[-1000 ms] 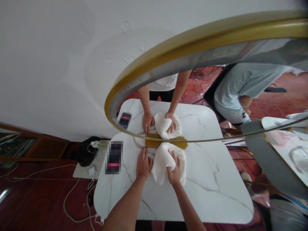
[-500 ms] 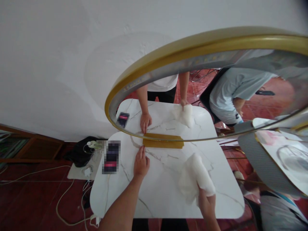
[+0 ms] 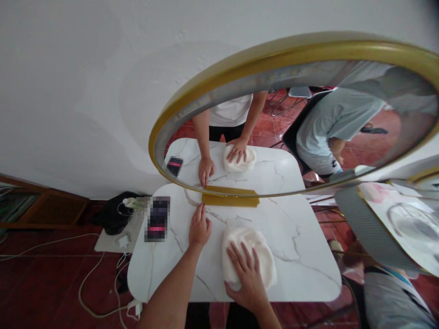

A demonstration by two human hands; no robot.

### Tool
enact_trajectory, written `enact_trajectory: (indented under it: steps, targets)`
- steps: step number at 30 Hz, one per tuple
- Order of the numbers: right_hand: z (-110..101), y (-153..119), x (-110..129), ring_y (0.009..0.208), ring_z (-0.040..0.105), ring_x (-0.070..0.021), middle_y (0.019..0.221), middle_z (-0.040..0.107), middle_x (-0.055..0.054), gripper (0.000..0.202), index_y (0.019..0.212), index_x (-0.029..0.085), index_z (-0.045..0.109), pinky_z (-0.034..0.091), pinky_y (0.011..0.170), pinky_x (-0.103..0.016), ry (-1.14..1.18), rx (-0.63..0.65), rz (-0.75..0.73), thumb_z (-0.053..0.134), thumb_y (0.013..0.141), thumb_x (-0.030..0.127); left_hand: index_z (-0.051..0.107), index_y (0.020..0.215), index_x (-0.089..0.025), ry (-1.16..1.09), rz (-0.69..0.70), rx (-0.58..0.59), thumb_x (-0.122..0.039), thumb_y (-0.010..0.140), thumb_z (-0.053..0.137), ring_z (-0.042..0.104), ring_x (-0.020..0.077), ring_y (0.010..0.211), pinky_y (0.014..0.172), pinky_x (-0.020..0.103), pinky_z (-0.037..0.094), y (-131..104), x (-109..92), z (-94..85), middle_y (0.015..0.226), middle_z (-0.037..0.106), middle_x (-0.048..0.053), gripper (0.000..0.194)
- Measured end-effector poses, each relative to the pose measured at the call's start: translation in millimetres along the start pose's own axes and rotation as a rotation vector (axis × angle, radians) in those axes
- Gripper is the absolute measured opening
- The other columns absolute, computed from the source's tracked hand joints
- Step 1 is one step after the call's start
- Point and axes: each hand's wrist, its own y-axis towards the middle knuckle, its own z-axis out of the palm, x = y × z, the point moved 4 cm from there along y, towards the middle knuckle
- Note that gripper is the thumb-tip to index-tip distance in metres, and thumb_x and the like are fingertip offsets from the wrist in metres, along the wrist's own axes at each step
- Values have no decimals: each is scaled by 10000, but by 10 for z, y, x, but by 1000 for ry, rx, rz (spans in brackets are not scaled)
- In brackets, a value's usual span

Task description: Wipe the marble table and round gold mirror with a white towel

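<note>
White cloth [image 3: 267, 260] pressed onto marbled white table [image 3: 302, 269] by right hand [image 3: 248, 276], fingers spread. Left hand [image 3: 200, 228] laid flat on tabletop, fingertips by near edge of gold mirror base [image 3: 233, 200]. Both hands, cloth and table reflected in gold-rimmed mirror [image 3: 219, 71]. Pixelated dark item [image 3: 157, 219] placed near table's left edge. Seated person [image 3: 394, 297] partly seen at right. White cables [image 3: 89, 278] strewn over red floor [image 3: 51, 292].

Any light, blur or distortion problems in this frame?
Head view: soft light, no hard shadows on the tabletop; the white cloth shows folds, not weave; a pixelated dark item; hazy right side of the mirror; darkened top right corner; apparent wide-angle stretching.
</note>
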Motion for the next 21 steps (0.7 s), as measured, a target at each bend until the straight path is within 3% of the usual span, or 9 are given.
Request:
enact_trajectory:
  steps: [4, 8, 13, 18, 21]
  targets:
    - [-98, -33, -127, 1349, 186, -385, 1479, 267, -15, 865, 1432, 308, 227, 39, 1071, -615, -14, -89, 41, 567, 676, 553, 213, 1425, -166, -53, 24, 23, -187, 846, 404, 303, 250, 1330, 1082, 459, 308, -29, -1, -35, 1436, 335, 123, 610]
    - [-93, 3, -202, 1351, 137, -419, 1496, 222, -46, 961, 1431, 298, 237, 50, 1054, -642, -21, -121, 92, 589, 612, 656, 280, 1389, -183, -105, 58, 55, -222, 857, 394, 335, 233, 1306, 1092, 464, 278, -24, -9, -81, 1389, 389, 109, 546]
    - [11, 37, -211, 1357, 107, -416, 1502, 202, -45, 987, 1433, 302, 225, 52, 1052, -637, -25, -102, 96, 611, 592, 645, 347, 1352, -171, -150, 76, 52, -245, 892, 354, 356, 201, 1295, 1079, 416, 308, -55, 4, -150, 1363, 424, 110, 466]
    - [59, 21, -228, 1353, 117, -423, 1503, 191, -43, 994, 1425, 325, 241, 61, 1043, -645, -41, -123, 93, 656, 557, 579, 254, 1421, -214, 63, 144, 133, -138, 882, 319, 254, 194, 1361, 1111, 436, 249, -435, -42, -213, 1443, 367, 54, 548]
    - [78, 23, -243, 1351, 126, -425, 1503, 190, -44, 997, 1427, 320, 236, 67, 1042, -643, -46, -137, 95, 657, 555, 560, 216, 1436, -248, 154, 117, 140, -112, 875, 311, 245, 189, 1367, 1111, 437, 251, -715, -66, -271, 1455, 356, 24, 586]
